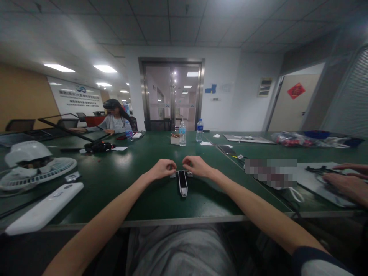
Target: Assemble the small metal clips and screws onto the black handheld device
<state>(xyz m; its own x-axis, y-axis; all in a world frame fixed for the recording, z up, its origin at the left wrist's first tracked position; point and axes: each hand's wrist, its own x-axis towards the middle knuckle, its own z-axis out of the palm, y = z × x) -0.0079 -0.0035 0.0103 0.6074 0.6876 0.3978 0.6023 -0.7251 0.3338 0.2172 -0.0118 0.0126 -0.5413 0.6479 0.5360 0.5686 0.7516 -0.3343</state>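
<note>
White-edged device (182, 182) lies on the tabletop (115, 172). Left hand (163, 168) and right hand (197, 165) curl beside it; gripping, I cannot tell

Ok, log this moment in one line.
white-edged device: on green table | left hand: near far end, contact unclear | right hand: likewise, opposite side

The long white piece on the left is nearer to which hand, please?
Left. The left hand is beyond the piece, to its right; the right hand is farther right.
</note>
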